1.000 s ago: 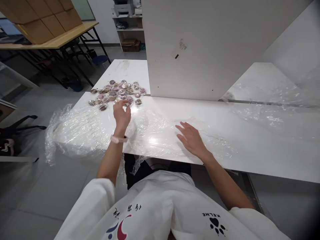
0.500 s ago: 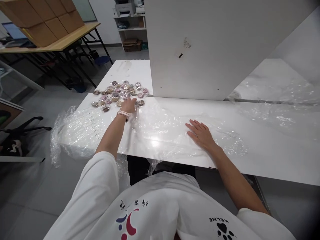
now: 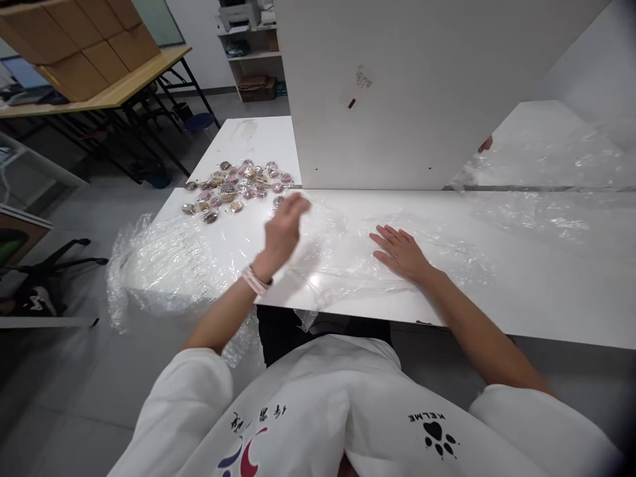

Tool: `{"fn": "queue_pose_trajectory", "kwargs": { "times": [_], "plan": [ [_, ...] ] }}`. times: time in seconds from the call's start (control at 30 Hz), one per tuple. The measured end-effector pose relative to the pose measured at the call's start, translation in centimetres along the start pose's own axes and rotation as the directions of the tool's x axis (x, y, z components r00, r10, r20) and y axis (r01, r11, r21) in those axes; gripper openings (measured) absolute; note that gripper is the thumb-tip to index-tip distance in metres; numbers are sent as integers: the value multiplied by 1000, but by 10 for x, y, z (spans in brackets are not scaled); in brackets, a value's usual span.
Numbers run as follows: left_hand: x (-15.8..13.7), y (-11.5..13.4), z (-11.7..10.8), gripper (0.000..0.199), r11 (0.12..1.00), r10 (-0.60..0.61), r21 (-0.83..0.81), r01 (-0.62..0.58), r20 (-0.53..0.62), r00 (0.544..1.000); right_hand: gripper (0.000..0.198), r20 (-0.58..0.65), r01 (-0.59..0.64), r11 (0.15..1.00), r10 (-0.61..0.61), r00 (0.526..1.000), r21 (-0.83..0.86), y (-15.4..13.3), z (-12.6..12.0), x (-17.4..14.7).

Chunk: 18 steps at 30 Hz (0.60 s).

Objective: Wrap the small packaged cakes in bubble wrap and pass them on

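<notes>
My left hand (image 3: 284, 230), with a pale band (image 3: 255, 281) at its wrist, is in the air over the white tabletop (image 3: 348, 202). Its fingers are curled together and slightly blurred, hiding whatever they may hold. Just beyond it lies a loose cluster of small round pieces in clear wrappers (image 3: 227, 192), brown, pink and tan. My right hand (image 3: 401, 253) rests palm down, fingers spread, on clear plastic film (image 3: 338, 265) that covers the middle of the table.
A white upright panel (image 3: 368, 132) rises along the table's back edge. Another person's fingers (image 3: 485, 144) show beside it. Stacked clear plastic (image 3: 169, 265) lies at the left end, draping over the edge. Cardboard boxes (image 3: 84, 53) stand on a wooden table (image 3: 114, 96).
My left hand has drawn back from the wrapped pieces, up and to the right. My right hand stays flat on the film. Another person's fingers have appeared beside the panel.
</notes>
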State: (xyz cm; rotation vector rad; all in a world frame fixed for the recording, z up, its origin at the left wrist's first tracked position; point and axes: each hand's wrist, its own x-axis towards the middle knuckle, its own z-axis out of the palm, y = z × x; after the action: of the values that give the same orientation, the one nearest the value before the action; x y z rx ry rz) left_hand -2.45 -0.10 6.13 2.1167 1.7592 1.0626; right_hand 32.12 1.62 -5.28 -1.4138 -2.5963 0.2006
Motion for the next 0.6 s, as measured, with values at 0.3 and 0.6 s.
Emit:
{"fn": "queue_pose_trajectory", "kwargs": {
  "times": [0.3, 0.6],
  "plan": [
    [-98, 25, 61, 53, 982, 185, -58, -178, 444, 877, 59, 42, 57, 998, -57, 997, -8, 14, -6, -4],
    [-68, -48, -3, 74, 751, -653, -133, 647, 1, 758, 44, -244, 98, 980, -54, 968, 171, -89, -16, -37]
  ]
}}
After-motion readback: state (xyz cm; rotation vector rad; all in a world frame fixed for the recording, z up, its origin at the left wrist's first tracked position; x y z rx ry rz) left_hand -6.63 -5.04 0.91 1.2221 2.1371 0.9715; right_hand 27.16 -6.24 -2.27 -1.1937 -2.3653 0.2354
